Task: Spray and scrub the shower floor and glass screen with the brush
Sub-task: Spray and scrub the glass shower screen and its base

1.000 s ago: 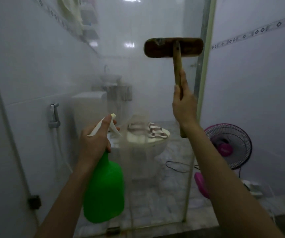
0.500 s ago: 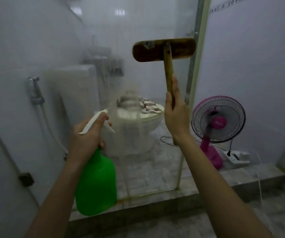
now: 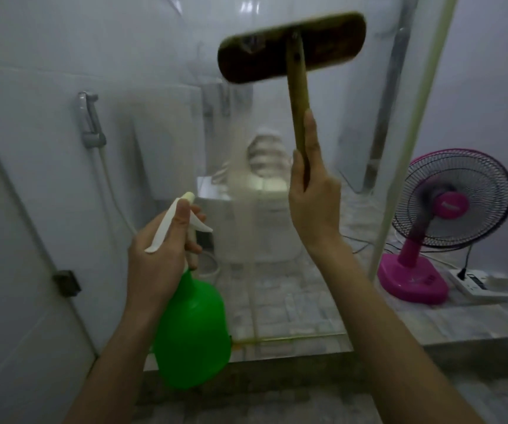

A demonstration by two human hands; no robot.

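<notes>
Head cam: my left grip wraps the neck of the green spray bottle, thumb up on its white trigger head, nozzle toward the glass screen. Right grip is closed round the wooden handle of the scrub brush, index finger laid along it. Brush head sits high, centre-right, at the glass; can't tell if touching. Hazy streak runs down the glass btwn my arms. Pink fan w/ power strip far right. Bidet sprayer on left wall.
</notes>
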